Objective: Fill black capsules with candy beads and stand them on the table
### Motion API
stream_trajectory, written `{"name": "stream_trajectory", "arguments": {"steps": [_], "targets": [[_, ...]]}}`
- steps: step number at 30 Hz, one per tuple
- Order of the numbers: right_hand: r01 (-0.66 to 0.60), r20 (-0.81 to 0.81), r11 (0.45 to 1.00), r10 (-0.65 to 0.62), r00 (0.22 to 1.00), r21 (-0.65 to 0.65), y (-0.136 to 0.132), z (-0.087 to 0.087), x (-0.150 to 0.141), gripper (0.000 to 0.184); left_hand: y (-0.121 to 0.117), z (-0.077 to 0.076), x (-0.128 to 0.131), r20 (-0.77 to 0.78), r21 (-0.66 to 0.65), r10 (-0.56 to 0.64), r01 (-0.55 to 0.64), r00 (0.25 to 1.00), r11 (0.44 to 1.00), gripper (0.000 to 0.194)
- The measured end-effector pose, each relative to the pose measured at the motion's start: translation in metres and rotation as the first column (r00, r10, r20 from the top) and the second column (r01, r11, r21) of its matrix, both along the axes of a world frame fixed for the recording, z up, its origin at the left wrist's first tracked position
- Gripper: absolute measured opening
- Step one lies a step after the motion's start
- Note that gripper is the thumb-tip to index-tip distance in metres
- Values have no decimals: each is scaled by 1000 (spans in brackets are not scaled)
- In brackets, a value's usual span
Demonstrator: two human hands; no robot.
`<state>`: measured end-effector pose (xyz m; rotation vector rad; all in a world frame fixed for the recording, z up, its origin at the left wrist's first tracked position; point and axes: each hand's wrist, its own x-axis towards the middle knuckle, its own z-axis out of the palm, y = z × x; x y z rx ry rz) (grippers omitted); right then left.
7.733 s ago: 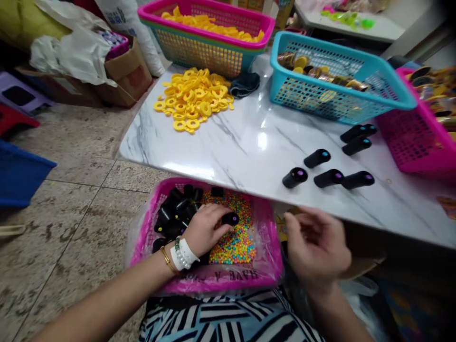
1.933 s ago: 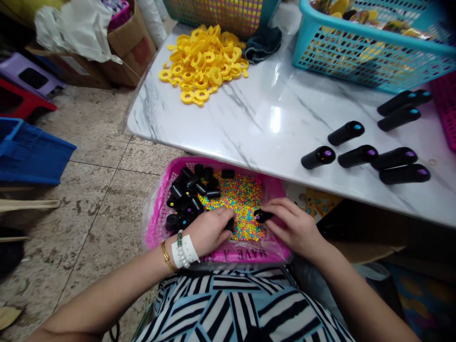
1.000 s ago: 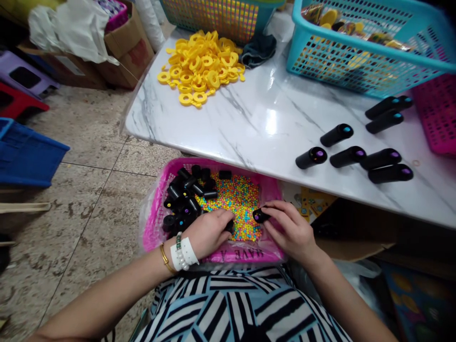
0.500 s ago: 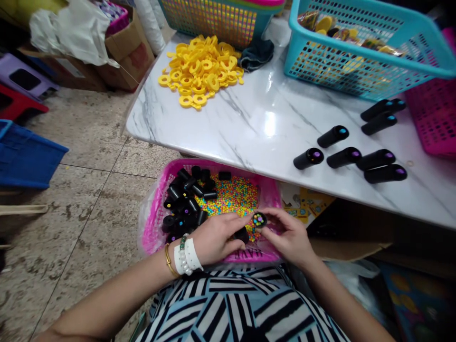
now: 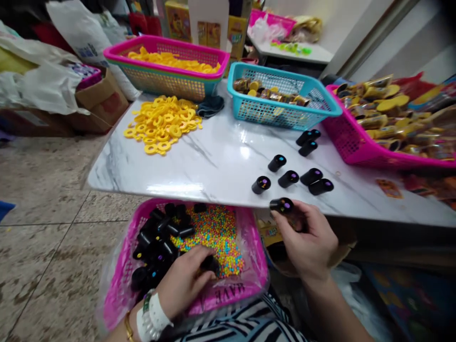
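Right hand [image 5: 309, 243] grips a black tube [image 5: 280, 206] by the worktop [image 5: 221, 164] edge, left hand [image 5: 182, 284] another tube [image 5: 211, 266]. Hold the first upright, imo.

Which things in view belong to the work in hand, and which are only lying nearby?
Seemingly in use:
black tube held by right hand
dark tube in left hand
coloured beads
pink bead basket
standing tubes on tabletop

Apparently just nearby:
yellow rings
dark cloth
turquoise basket
cardboard box
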<state>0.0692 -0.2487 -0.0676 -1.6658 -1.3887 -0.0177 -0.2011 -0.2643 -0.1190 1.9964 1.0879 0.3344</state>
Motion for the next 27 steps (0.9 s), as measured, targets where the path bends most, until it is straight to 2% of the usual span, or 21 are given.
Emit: {"name": "stream_trajectory", "arguments": {"steps": [2,4,6,8,9,11,12,14,15,16,19,20,22,24,25,27], "targets": [[24,120,1000,-22,993,-18,13,3,6,23,0,-1,1,-3,0,-3,3,1000,1000,26],[28,157,999,-23,987,-30,19,2,8,27,0,0,2,7,16,9,-9,1000,1000,26],[76,98,997,-77,992,7,14,-3,6,33,1,2,1,24,60,61,-63,998,996,25],[100,21,993,-102,995,57,0,-12,-2,29,2,4,1,39,96,129,-132,991,987,22],[52,1,997,-53,999,57,-9,-17,-9,23,3,5,0,41,101,157,-160,987,982,21],[-199,-4,979,199,980,-49,-25,-27,-26,20,4,6,2,33,85,195,-197,980,977,21],[-378,-27,915,378,925,-140,-31,-32,-35,25,4,7,3,25,70,202,-203,979,977,22],[-663,-124,690,660,741,-289,-36,-43,-52,39,4,7,6,10,44,204,-204,979,978,24],[-739,-174,587,731,659,-332,-35,-48,-58,43,3,7,7,4,29,198,-198,980,980,25],[-777,-216,514,764,608,-364,-32,-53,-62,45,2,6,7,-1,5,185,-185,983,983,28],[-769,-279,398,767,578,-500,-17,-68,-66,47,-3,2,5,1,-124,161,-160,987,979,47],[-758,-288,337,778,558,-558,-12,-73,-65,48,-4,-1,5,17,-190,157,-151,987,970,53],[-732,-298,203,818,492,-650,-4,-81,-66,44,-5,-7,4,76,-328,164,-130,984,936,51],[-711,-307,107,851,427,-695,-1,-87,-68,33,-4,-13,3,119,-403,165,-104,979,909,40],[-705,-305,85,861,408,-704,-1,-90,-68,29,-2,-14,2,109,-389,155,-101,982,916,35],[-698,-295,69,873,387,-713,-2,-92,-69,28,2,-15,-1,-9,-232,126,-125,992,965,28]]}}
